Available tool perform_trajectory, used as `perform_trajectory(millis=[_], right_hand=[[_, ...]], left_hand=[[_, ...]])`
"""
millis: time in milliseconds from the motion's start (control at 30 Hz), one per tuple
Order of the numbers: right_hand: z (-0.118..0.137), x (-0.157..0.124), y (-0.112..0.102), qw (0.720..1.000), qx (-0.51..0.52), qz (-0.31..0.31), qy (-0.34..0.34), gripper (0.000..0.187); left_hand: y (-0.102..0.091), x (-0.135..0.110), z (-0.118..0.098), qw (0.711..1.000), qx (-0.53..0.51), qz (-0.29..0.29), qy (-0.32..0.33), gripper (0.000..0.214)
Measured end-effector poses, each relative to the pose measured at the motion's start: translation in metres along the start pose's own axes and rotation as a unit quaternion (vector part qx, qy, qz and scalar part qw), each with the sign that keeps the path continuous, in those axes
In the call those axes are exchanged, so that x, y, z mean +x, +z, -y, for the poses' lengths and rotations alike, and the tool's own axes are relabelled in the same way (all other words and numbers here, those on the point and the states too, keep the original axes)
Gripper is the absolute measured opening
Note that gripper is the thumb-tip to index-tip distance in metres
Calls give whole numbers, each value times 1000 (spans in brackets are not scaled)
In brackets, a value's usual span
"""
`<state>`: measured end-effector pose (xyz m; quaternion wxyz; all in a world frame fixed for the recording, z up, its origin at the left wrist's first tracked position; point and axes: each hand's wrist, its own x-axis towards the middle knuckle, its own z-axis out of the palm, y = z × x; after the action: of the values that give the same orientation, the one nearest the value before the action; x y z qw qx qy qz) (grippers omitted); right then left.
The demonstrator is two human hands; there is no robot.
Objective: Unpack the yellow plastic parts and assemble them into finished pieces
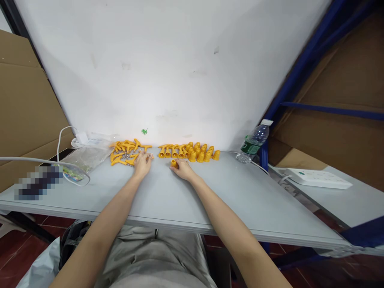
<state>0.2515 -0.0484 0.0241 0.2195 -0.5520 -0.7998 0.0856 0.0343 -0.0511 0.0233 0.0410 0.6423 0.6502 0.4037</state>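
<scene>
My right hand (183, 169) rests on the table with its fingers closed around a small yellow plastic cone-shaped cup (173, 163). My left hand (143, 163) reaches to the right edge of a pile of yellow T-handles with metal screws (127, 146). Its fingers are pinched on a T-handle piece, mostly hidden by the hand. Behind and between my hands, a row of yellow cups fitted with T-handles (168, 153) lies with the open ends toward me. Right of that row, several loose yellow cups (207, 156) stand grouped together.
A clear plastic bag (85, 160) and white cables (58, 140) lie on the left of the grey table (240, 200). A plastic bottle with a green label (253, 144) leans at the right. Behind is a white panel (180, 80); a power strip (318, 178) sits far right.
</scene>
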Motion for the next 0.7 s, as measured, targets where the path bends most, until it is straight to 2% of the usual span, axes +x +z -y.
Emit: perform_trajectory(millis=[133, 333, 533, 700], right_hand=[[-1, 0, 0, 999, 46, -4, -21, 28], [-2, -1, -2, 997, 79, -23, -1, 31], [-2, 0, -3, 996, 77, -26, -44, 24], [-2, 0, -3, 995, 76, -25, -55, 28]], left_hand=[[1, -3, 0, 996, 32, 79, -16, 35], [0, -6, 2, 985, 118, 122, 17, 32], [3, -8, 3, 980, 171, 103, -5, 29], [-3, -7, -2, 976, 188, 105, -26, 39]])
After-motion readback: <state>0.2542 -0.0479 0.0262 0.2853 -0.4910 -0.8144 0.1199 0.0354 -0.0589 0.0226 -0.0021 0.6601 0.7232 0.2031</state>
